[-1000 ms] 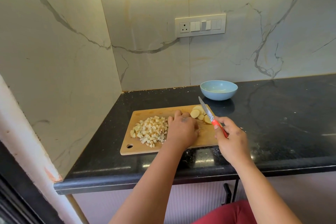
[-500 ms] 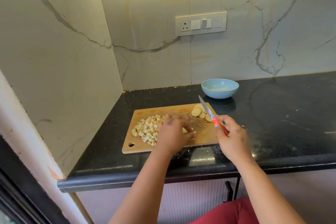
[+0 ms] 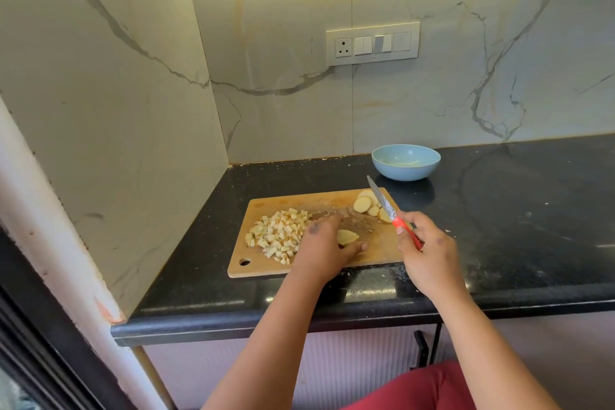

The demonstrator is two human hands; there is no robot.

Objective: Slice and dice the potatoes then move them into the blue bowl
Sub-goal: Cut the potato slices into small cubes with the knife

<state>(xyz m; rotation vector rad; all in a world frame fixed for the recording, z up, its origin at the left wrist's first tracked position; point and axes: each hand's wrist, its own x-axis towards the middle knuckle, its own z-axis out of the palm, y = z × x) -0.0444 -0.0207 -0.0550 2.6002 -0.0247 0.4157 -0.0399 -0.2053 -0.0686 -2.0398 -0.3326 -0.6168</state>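
A wooden cutting board (image 3: 332, 201) lies on the black counter. A pile of diced potato (image 3: 277, 234) covers its left part. My left hand (image 3: 324, 245) rests on the board's middle and holds a potato slice (image 3: 347, 236) between fingers and thumb. Several round potato slices (image 3: 367, 205) lie at the board's far right corner. My right hand (image 3: 424, 251) grips a red-handled knife (image 3: 386, 206), blade pointing away over those slices. The blue bowl (image 3: 406, 162) stands behind the board, with no potato in it.
The black counter (image 3: 515, 220) stretches to the right of the board. Marble walls close off the left and back, with a switch panel (image 3: 372, 43) on the back wall. The counter's front edge runs just under my wrists.
My left hand pulled one slice from the far right corner back to the board's middle, beside the diced pile. The right hand and knife stayed about where they were.
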